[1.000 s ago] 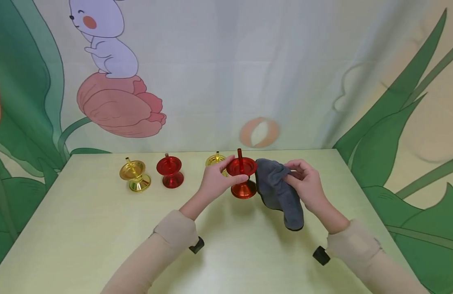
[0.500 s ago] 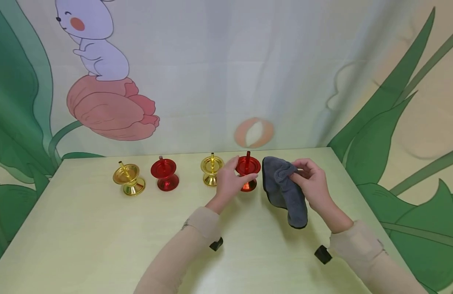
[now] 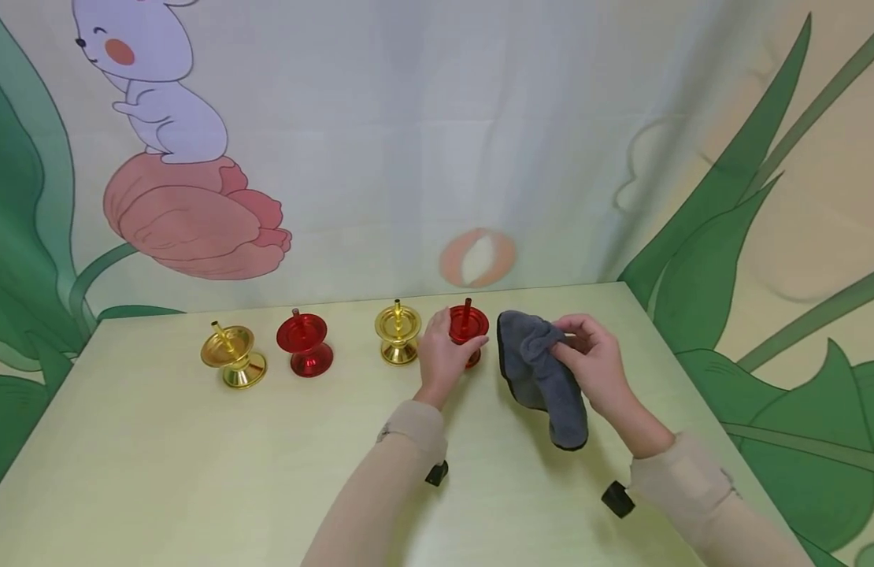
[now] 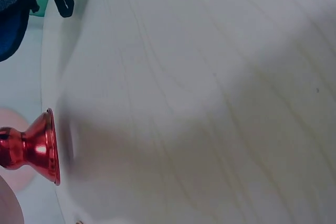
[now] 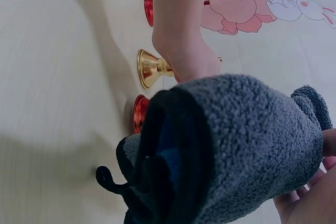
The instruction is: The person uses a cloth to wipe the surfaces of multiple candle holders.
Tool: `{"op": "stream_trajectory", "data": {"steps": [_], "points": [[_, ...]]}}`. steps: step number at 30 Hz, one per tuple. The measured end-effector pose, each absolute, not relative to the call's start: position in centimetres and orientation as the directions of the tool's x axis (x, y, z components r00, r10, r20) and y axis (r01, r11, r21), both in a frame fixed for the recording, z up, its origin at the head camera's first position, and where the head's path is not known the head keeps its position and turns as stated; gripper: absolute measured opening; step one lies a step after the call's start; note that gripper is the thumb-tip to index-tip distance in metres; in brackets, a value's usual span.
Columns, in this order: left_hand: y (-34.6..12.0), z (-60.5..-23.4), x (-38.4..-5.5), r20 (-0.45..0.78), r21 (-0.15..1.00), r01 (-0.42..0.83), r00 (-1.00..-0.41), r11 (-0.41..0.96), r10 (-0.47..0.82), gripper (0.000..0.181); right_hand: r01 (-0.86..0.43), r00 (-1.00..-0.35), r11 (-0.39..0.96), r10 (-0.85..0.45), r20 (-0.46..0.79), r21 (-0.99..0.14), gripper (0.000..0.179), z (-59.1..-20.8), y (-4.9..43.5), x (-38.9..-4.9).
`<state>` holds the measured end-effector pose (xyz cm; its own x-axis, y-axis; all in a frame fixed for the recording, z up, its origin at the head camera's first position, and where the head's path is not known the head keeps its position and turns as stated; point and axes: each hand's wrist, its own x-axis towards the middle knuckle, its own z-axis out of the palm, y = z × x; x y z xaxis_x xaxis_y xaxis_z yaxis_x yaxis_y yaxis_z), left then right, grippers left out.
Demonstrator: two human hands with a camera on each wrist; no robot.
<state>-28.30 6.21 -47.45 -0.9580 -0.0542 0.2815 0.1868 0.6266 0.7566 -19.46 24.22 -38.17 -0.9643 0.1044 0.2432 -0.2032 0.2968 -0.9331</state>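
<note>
My left hand (image 3: 444, 354) is curled round the red stand (image 3: 475, 319), which is at one o'clock from it, near the back edge of the bench (image 3: 267, 472). My thumb lies across the front; where the fingertips end, and how firmly they press, I can't see. The hand covers part of the stand's middle and foot, and the left wrist view cuts off its upper part, with a blurred bit of hand in the corner. Whether the foot sits flat is hard to make out.

My right hand (image 3: 594, 354), well apart from the left, pinches the cloth (image 3: 543, 374) near its one o'clock corner; some fingertips are lost in the folds. The cloth hangs just beside the red stand, towards four o'clock from my left hand. In the right wrist view it hides my left fingers and most of that stand, while a small loop (image 5: 106, 181) sticks out.

Between nine and ten o'clock from my left hand is the gold stand (image 3: 398, 327). Farther out, at nine, come the second red stand (image 3: 305, 340) and the far gold stand (image 3: 231, 350). Both sleeves (image 3: 380, 488) run off the head view's six o'clock edge.
</note>
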Motion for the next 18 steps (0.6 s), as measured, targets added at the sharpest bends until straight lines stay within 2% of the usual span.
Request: {"op": "stream_trajectory", "data": {"steps": [12, 18], "points": [[6.1, -48.54, -28.58, 0.302, 0.719, 0.193, -0.952, 0.667, -0.051, 0.072, -0.179, -0.97, 0.314, 0.101, 0.22, -0.933, 0.02, -38.95, 24.26, -19.31], [6.2, -47.96, -28.63, 0.225, 0.635, 0.161, -0.974, 0.756, 0.019, 0.083, -0.178, -0.971, 0.319, 0.098, 0.219, -0.931, 0.02, -39.0, 24.31, -19.26]]}}
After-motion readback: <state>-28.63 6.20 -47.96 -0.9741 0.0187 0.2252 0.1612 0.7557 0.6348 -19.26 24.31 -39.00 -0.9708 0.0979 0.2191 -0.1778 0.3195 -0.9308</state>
